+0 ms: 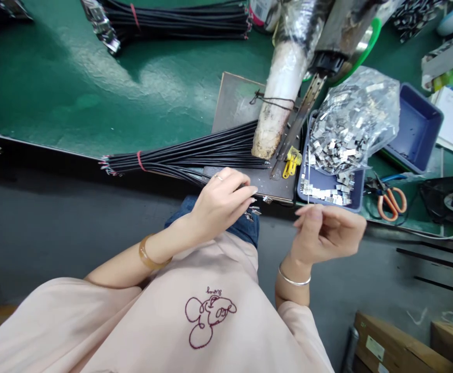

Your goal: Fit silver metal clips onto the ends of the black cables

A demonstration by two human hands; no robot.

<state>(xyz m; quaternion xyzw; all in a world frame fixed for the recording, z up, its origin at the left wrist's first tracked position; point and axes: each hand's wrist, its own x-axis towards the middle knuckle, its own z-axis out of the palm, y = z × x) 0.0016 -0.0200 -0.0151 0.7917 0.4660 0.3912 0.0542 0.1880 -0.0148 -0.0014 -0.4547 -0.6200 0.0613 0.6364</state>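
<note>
My left hand (226, 199) is closed over black cables at the table's front edge. The cables run under its fingers, and small metal connectors (253, 211) show just below its fingertips. Beside it, a bundle of black cables (195, 147) with a red tie lies partly on a grey board (236, 98). My right hand (325, 233) pinches a thin, pale, straight strand (308, 178) between thumb and finger. The strand rises in front of a blue tray (329, 198) of small metal connectors. Its exact kind is hard to make out.
A wrapped white tube (279, 98) and a metal bar (300, 114) reach down over the board. Near them lies a yellow clip (292, 161). A plastic bag of metal pieces (351, 119) leans on the tray. Orange-handled pliers (392, 202) lie right. Another cable bundle (180, 20) sits behind.
</note>
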